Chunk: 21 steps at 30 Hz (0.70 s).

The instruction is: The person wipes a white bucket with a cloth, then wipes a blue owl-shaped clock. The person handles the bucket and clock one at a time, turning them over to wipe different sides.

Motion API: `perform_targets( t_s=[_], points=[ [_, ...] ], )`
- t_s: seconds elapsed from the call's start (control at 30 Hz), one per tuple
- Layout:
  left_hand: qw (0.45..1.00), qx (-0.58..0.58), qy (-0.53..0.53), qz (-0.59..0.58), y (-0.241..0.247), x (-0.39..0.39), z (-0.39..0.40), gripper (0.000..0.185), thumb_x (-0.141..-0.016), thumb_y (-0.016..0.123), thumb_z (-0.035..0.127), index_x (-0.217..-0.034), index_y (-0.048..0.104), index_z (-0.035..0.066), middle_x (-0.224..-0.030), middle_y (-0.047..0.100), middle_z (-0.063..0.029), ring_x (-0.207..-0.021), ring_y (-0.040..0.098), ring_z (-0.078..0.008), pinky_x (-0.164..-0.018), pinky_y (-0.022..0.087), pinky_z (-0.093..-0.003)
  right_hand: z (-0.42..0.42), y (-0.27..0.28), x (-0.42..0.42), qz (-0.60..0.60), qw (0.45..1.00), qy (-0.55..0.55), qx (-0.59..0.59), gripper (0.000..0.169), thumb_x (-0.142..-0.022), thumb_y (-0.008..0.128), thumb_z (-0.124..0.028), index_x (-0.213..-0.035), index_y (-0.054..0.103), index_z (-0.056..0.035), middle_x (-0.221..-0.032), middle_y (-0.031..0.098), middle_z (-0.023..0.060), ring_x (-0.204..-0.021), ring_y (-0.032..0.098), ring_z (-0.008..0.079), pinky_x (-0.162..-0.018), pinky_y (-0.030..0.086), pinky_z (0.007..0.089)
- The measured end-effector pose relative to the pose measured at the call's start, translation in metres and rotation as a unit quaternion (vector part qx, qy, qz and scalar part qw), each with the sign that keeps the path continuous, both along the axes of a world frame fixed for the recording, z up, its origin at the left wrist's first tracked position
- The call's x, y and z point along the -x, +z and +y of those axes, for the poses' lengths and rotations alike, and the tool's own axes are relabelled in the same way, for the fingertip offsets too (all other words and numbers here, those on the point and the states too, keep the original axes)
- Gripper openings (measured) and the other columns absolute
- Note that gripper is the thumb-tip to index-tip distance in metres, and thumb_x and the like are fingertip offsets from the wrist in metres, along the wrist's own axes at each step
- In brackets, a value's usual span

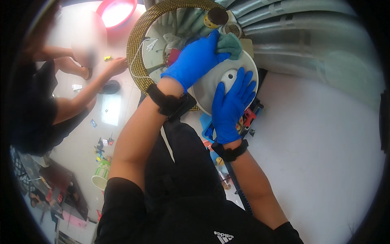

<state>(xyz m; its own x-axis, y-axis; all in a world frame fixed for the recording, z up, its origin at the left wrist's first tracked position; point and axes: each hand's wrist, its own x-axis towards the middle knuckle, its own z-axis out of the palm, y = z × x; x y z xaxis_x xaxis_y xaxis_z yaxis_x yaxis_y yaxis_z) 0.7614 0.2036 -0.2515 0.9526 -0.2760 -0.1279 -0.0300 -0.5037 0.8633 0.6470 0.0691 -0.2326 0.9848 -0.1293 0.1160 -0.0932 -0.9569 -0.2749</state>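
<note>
My left hand (195, 61), in a blue glove, holds a folded green cloth (230, 45) against the upper rim of a round white disc (205, 88). A raised oval part with a dark round hole sits near the disc's middle. My right hand (233, 105), also blue-gloved, lies on the disc's lower right with its fingers spread flat beside that raised part. The disc overlaps a round glass-topped table with a woven rim (137, 45). My left palm and part of the cloth are hidden.
Beyond the cloth stand a jar with a dark lid (218, 16) and a glass container (232, 29). A white cable with a plug (151, 45) lies at the left. Another person's hand (117, 66) touches the table's left edge. Silvery curtains (283, 33) hang at the right.
</note>
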Motion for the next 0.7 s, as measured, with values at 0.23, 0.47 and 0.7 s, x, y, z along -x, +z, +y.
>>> perform_targets(
  t_s=[0.23,0.47,0.7],
  points=[
    [0.992,0.093,0.09,0.001,0.0,0.025,-0.001,0.063,-0.087,0.068,0.036,-0.139,0.046,0.007,-0.12,0.062,-0.0208,-0.109,0.063,-0.0326,-0.091,0.05,-0.0389,0.0,0.005,0.0,-0.007,1.0,-0.006,0.017,0.07,-0.091,0.053,-0.036,-0.149,0.028,-0.0062,-0.153,0.024,0.0231,-0.14,0.018,0.048,-0.112,0.011,0.0605],
    [0.965,0.122,0.229,0.039,0.005,0.108,-0.012,0.074,-0.092,0.064,0.024,-0.15,0.022,0.007,-0.123,0.059,-0.0252,-0.111,0.061,-0.0334,-0.088,0.051,-0.039,-0.001,0.01,0.001,-0.036,0.999,0.005,0.0,0.067,-0.091,0.054,-0.034,-0.147,0.031,-0.0054,-0.152,0.024,0.0238,-0.138,0.021,0.0497,-0.111,0.014,0.0616],
    [0.964,0.098,0.121,0.217,0.043,0.173,0.013,0.059,-0.091,0.064,0.02,-0.141,0.038,0.001,-0.121,0.061,-0.0187,-0.11,0.061,-0.0237,-0.09,0.048,-0.0341,-0.003,0.015,0.003,-0.051,0.999,0.0,-0.017,0.064,-0.092,0.054,-0.035,-0.146,0.033,-0.0077,-0.151,0.027,0.0236,-0.137,0.023,0.0496,-0.112,0.013,0.0594]
  ],
)
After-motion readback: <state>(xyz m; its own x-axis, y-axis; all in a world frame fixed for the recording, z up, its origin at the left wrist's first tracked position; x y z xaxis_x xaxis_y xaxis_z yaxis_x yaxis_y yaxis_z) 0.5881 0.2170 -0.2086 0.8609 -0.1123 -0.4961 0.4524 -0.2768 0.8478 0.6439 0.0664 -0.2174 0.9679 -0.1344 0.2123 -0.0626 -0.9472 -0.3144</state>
